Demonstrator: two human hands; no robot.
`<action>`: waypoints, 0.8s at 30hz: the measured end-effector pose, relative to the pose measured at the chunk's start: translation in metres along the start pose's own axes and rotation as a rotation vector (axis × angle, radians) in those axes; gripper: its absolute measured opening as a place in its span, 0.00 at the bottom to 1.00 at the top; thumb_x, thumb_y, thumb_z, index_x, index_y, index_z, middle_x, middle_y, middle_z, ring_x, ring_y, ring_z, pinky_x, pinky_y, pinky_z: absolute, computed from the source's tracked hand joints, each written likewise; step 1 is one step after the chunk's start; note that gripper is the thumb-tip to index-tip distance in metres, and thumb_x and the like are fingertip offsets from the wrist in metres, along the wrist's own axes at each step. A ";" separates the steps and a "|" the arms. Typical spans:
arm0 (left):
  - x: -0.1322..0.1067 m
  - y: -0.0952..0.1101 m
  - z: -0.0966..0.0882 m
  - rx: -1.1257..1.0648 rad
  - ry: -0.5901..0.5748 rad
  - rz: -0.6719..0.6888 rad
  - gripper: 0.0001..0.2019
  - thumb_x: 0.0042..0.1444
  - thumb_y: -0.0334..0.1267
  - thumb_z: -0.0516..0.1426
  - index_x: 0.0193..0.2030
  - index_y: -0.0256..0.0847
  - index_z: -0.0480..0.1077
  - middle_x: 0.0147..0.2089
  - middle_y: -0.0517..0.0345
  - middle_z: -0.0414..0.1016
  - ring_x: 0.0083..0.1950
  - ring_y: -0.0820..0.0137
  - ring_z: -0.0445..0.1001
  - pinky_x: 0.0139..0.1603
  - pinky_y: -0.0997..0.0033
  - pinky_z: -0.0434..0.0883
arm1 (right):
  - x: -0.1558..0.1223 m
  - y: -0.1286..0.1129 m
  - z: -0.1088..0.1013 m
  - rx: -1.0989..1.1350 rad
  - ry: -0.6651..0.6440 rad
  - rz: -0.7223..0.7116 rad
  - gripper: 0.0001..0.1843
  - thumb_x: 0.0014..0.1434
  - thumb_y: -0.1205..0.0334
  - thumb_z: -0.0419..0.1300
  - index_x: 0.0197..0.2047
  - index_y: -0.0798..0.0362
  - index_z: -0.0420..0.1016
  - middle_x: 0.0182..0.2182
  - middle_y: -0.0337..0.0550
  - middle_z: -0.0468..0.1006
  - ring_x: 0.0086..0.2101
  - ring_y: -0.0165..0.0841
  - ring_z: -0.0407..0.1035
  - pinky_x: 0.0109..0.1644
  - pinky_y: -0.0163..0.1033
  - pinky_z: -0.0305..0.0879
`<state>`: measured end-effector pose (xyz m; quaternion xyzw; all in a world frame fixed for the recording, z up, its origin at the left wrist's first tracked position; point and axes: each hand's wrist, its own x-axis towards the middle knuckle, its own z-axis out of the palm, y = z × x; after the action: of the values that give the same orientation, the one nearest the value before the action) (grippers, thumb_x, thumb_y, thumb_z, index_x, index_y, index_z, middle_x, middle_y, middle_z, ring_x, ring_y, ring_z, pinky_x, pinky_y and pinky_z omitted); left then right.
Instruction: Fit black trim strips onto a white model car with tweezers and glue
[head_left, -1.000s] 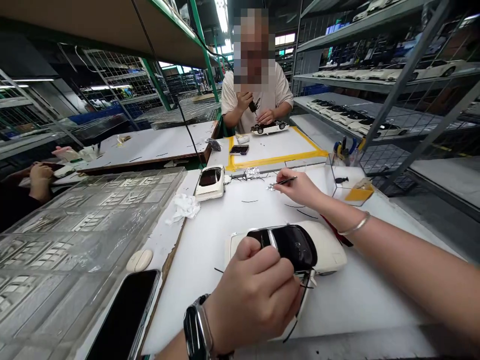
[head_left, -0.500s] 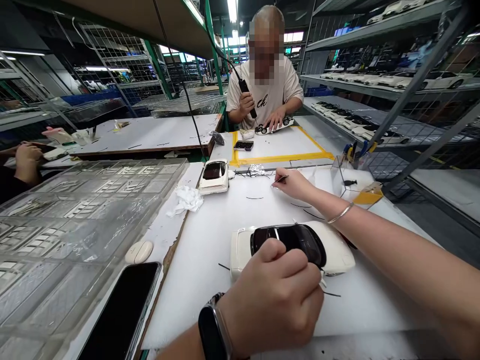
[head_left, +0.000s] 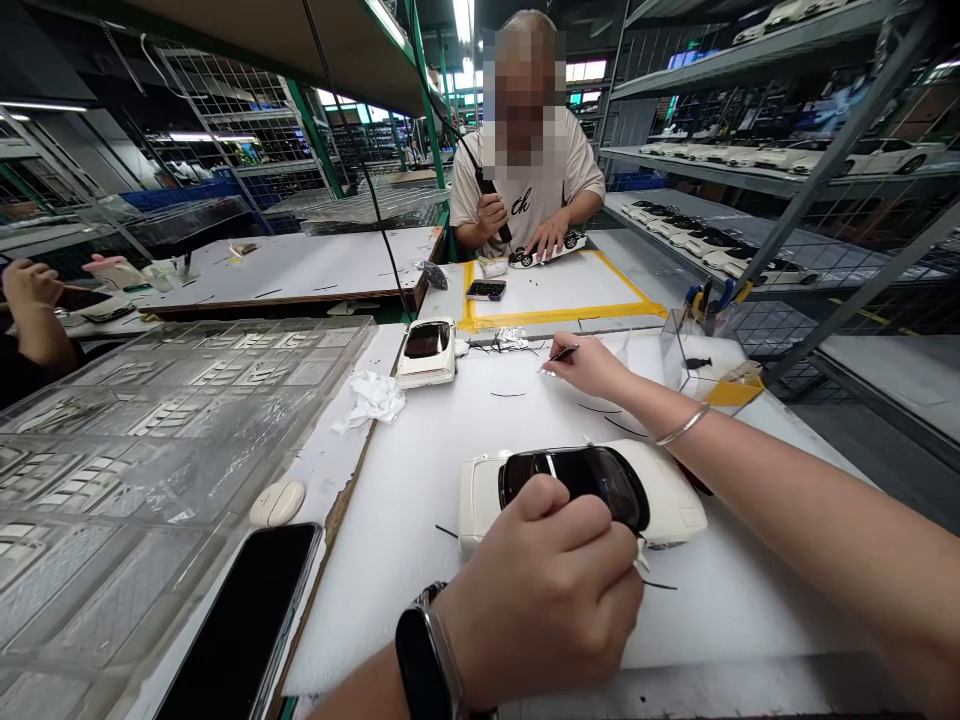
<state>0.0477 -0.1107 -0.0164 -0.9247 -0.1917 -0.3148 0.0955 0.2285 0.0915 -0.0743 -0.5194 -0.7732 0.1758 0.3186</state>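
A white model car (head_left: 664, 480) with a dark roof and windows lies on the white work surface in front of me. My left hand (head_left: 555, 580), with a black watch at the wrist, is curled into a fist in front of the car and covers part of its near side. Anything inside that fist is hidden. Farther off, my right hand (head_left: 585, 366) pinches a thin dark tool (head_left: 564, 352) above the surface, with a small shiny bit below the fingers. Thin black strips (head_left: 600, 408) lie close to this hand. A crumpled foil piece (head_left: 513, 338) is beyond it.
A second white model car (head_left: 429, 352) and a crumpled tissue (head_left: 371, 400) are at the left. Nearer are a phone (head_left: 244, 620), an earbud case (head_left: 277, 503) and clear parts trays (head_left: 187, 420). A clear box (head_left: 705, 365) stands right. Opposite, a co-worker (head_left: 525, 190) handles another car.
The tool in my right hand has tilted slightly and shows more of its dark end. My left hand stays almost still. At far left, another person's hand has risen.
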 end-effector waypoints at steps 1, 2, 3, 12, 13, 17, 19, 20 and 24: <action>0.000 0.000 0.000 0.001 -0.001 -0.001 0.10 0.55 0.29 0.57 0.23 0.37 0.64 0.24 0.62 0.60 0.30 0.73 0.55 0.32 0.64 0.50 | 0.001 0.000 0.000 0.006 0.006 0.015 0.09 0.51 0.63 0.60 0.27 0.51 0.61 0.23 0.37 0.72 0.26 0.31 0.66 0.31 0.35 0.55; 0.000 0.000 0.000 0.001 -0.002 0.000 0.10 0.55 0.29 0.57 0.23 0.37 0.65 0.24 0.62 0.60 0.30 0.73 0.55 0.32 0.64 0.50 | 0.002 0.000 0.000 0.014 0.013 0.032 0.09 0.51 0.62 0.60 0.27 0.51 0.61 0.23 0.37 0.72 0.26 0.31 0.66 0.31 0.35 0.55; 0.000 0.000 0.000 0.000 -0.002 0.005 0.10 0.55 0.30 0.57 0.23 0.37 0.65 0.24 0.62 0.60 0.30 0.73 0.55 0.32 0.64 0.50 | 0.003 0.000 0.001 0.023 0.020 0.049 0.09 0.51 0.62 0.60 0.27 0.51 0.61 0.23 0.37 0.72 0.26 0.31 0.66 0.31 0.35 0.56; 0.000 -0.002 0.000 -0.003 -0.004 0.023 0.08 0.54 0.30 0.58 0.25 0.36 0.67 0.24 0.63 0.60 0.30 0.73 0.55 0.32 0.65 0.50 | 0.008 0.000 0.003 0.106 0.041 0.128 0.08 0.49 0.63 0.60 0.26 0.52 0.62 0.19 0.35 0.70 0.23 0.30 0.65 0.30 0.36 0.55; 0.000 -0.002 0.000 -0.003 -0.004 0.025 0.08 0.54 0.31 0.58 0.25 0.36 0.67 0.24 0.63 0.60 0.30 0.73 0.55 0.32 0.65 0.50 | 0.008 0.000 0.004 0.124 0.044 0.134 0.08 0.49 0.63 0.60 0.26 0.52 0.62 0.18 0.35 0.69 0.23 0.30 0.65 0.30 0.36 0.55; 0.000 -0.001 0.000 0.006 -0.007 0.007 0.09 0.55 0.30 0.57 0.24 0.36 0.66 0.24 0.63 0.60 0.30 0.73 0.56 0.32 0.65 0.50 | 0.005 -0.004 0.003 0.222 0.080 0.151 0.08 0.48 0.65 0.59 0.25 0.51 0.60 0.16 0.34 0.68 0.20 0.30 0.65 0.28 0.36 0.57; 0.001 0.000 0.000 0.009 -0.010 -0.005 0.09 0.55 0.30 0.57 0.24 0.36 0.66 0.24 0.62 0.61 0.30 0.73 0.56 0.32 0.65 0.51 | 0.002 -0.009 -0.001 0.287 0.116 0.156 0.10 0.48 0.65 0.58 0.25 0.51 0.58 0.15 0.34 0.68 0.18 0.29 0.64 0.25 0.36 0.57; 0.001 0.001 0.000 0.011 -0.012 -0.013 0.09 0.55 0.30 0.57 0.24 0.36 0.66 0.24 0.62 0.61 0.30 0.73 0.56 0.32 0.64 0.50 | -0.001 -0.014 -0.005 0.321 0.135 0.157 0.10 0.49 0.64 0.58 0.25 0.50 0.56 0.15 0.34 0.68 0.17 0.29 0.63 0.24 0.36 0.57; 0.002 0.000 0.002 0.030 -0.006 -0.076 0.09 0.55 0.31 0.56 0.24 0.37 0.66 0.24 0.61 0.63 0.29 0.73 0.57 0.33 0.64 0.51 | -0.027 -0.043 -0.031 0.447 0.193 0.143 0.13 0.50 0.64 0.58 0.25 0.49 0.53 0.15 0.32 0.66 0.15 0.27 0.59 0.19 0.34 0.54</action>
<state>0.0504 -0.1095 -0.0167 -0.9162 -0.2314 -0.3126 0.0966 0.2264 0.0477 -0.0339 -0.5038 -0.6424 0.3141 0.4847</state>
